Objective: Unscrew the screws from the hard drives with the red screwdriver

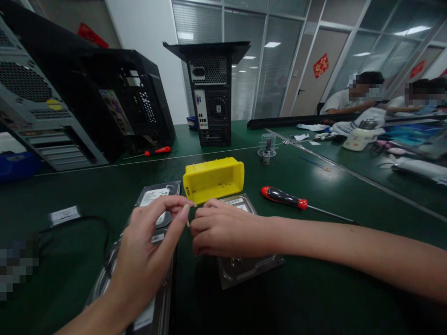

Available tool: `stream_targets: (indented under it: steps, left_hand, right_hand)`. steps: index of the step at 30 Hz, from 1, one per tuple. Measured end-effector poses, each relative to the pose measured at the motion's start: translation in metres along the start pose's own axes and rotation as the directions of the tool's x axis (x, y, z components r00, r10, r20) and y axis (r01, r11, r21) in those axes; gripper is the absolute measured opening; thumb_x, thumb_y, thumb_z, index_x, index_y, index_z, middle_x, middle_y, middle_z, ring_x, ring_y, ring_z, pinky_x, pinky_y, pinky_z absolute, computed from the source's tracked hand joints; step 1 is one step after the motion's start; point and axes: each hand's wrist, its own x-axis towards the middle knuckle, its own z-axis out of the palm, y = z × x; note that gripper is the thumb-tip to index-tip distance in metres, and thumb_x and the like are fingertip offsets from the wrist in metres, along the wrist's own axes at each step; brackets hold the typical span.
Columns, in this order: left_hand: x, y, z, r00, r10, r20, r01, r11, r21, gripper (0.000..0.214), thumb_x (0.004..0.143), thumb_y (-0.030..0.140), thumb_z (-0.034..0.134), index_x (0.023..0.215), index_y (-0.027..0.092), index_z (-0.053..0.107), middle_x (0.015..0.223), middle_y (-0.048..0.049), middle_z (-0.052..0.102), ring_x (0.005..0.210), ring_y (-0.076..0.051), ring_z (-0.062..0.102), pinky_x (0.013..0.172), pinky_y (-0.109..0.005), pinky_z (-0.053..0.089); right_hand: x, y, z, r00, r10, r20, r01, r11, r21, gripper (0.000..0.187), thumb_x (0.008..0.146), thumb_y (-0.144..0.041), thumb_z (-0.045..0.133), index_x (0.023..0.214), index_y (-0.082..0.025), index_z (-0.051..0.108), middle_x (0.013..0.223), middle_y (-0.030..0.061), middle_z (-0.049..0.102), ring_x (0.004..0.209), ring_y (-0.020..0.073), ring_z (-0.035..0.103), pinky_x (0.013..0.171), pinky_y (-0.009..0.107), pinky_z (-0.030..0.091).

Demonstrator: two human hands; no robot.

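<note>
My left hand hovers over two hard drives lying on the green table, thumb and forefinger pinched together on something too small to make out. My right hand is curled into a loose fist, its fingertips meeting those of the left hand. It rests over a third hard drive. Just beyond the fingertips stands a yellow plastic bin. A red-and-black screwdriver lies to the right of the bin.
Open computer cases stand at the back left and back centre. A small red screwdriver lies by them. A clear cup stands mid-table. A black cable runs on the left. Two people sit at the far right.
</note>
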Motion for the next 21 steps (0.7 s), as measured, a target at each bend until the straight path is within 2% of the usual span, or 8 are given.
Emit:
stream_targets:
  steps: [5, 9, 12, 15, 18, 21]
  left_hand:
    - [0.001, 0.001, 0.001, 1.0, 0.001, 0.011, -0.001, 1.0, 0.007, 0.011, 0.088, 0.028, 0.044, 0.095, 0.025, 0.052, 0.089, 0.0023, 0.057, 0.085, -0.019, 0.051, 0.075, -0.032, 0.036]
    - [0.003, 0.002, 0.001, 0.999, 0.029, 0.015, -0.03, 0.999, 0.029, 0.011, 0.088, 0.027, 0.043, 0.094, 0.024, 0.053, 0.089, 0.002, 0.058, 0.083, -0.018, 0.052, 0.074, -0.032, 0.036]
    - [0.002, 0.005, 0.004, 0.995, 0.053, 0.089, -0.058, 0.997, 0.048, 0.012, 0.088, 0.026, 0.044, 0.097, 0.024, 0.052, 0.086, 0.0018, 0.059, 0.08, -0.019, 0.054, 0.071, -0.032, 0.037]
    - [-0.007, 0.012, 0.009, 0.968, 0.091, 0.232, -0.101, 0.994, 0.032, 0.02, 0.086, 0.023, 0.046, 0.105, 0.026, 0.048, 0.092, 0.0019, 0.059, 0.086, -0.019, 0.055, 0.075, -0.033, 0.037]
    - [-0.02, 0.023, 0.016, 0.927, 0.172, 0.333, -0.184, 0.983, 0.005, 0.032, 0.081, 0.017, 0.048, 0.111, 0.029, 0.045, 0.103, 0.0024, 0.059, 0.093, -0.019, 0.054, 0.078, -0.033, 0.036]
    - [-0.033, 0.031, 0.023, 0.919, 0.25, 0.305, -0.259, 0.966, -0.012, 0.04, 0.074, 0.013, 0.049, 0.11, 0.031, 0.047, 0.104, 0.0025, 0.06, 0.089, -0.019, 0.055, 0.077, -0.032, 0.036]
  right_hand:
    - [-0.003, 0.002, 0.001, 1.0, 0.003, 0.009, -0.003, 1.0, 0.029, 0.019, 0.086, -0.026, 0.044, 0.09, -0.022, 0.061, 0.09, -0.0013, 0.055, 0.089, 0.0111, 0.044, 0.076, 0.028, 0.027]
    - [-0.015, 0.001, -0.013, 0.999, 0.032, -0.002, -0.032, 0.999, 0.026, 0.02, 0.086, -0.026, 0.042, 0.091, -0.022, 0.061, 0.091, -0.0017, 0.054, 0.088, 0.0099, 0.043, 0.076, 0.027, 0.028]
    - [-0.041, 0.001, -0.032, 0.994, 0.106, -0.01, -0.106, 0.994, 0.037, 0.021, 0.088, -0.026, 0.04, 0.093, -0.02, 0.06, 0.093, -0.0008, 0.055, 0.087, 0.0086, 0.044, 0.078, 0.026, 0.029]
    - [-0.077, -0.004, -0.043, 0.978, 0.207, -0.024, -0.206, 0.978, 0.033, 0.02, 0.088, -0.024, 0.041, 0.094, -0.019, 0.059, 0.093, 0.0014, 0.055, 0.088, 0.0088, 0.045, 0.081, 0.027, 0.03]
    - [-0.111, -0.016, -0.036, 0.962, 0.257, -0.094, -0.256, 0.966, 0.022, 0.017, 0.085, -0.02, 0.046, 0.097, -0.02, 0.058, 0.091, 0.0012, 0.055, 0.088, 0.0088, 0.045, 0.085, 0.029, 0.031]
    - [-0.131, -0.031, -0.021, 0.955, 0.233, -0.182, -0.238, 0.971, -0.01, 0.018, 0.084, -0.016, 0.047, 0.096, -0.019, 0.059, 0.085, 0.0, 0.057, 0.081, 0.0068, 0.047, 0.089, 0.03, 0.032]
